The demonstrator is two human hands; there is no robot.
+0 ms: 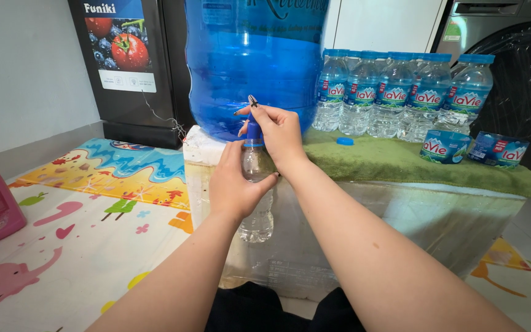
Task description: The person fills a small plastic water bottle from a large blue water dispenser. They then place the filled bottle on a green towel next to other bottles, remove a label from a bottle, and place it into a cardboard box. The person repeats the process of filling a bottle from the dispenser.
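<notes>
Bottle (pixel 257 203) hangs off the counter (pixel 401 161) edge under the blue jug's (pixel 253 61) tap (pixel 252 126), left hand (pixel 236 186) gripping it, right hand (pixel 281 132) pinching the tap; open floor lies below.

white box (pixel 364 221), green towel (pixel 401 161); bottles (pixel 394 92), jug (pixel 259 61)

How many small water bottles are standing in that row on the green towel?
6 show their blue caps, side by side on the green towel right of the big blue jug: first, second, third, fourth, fifth, sixth. More may be hidden behind.
</notes>
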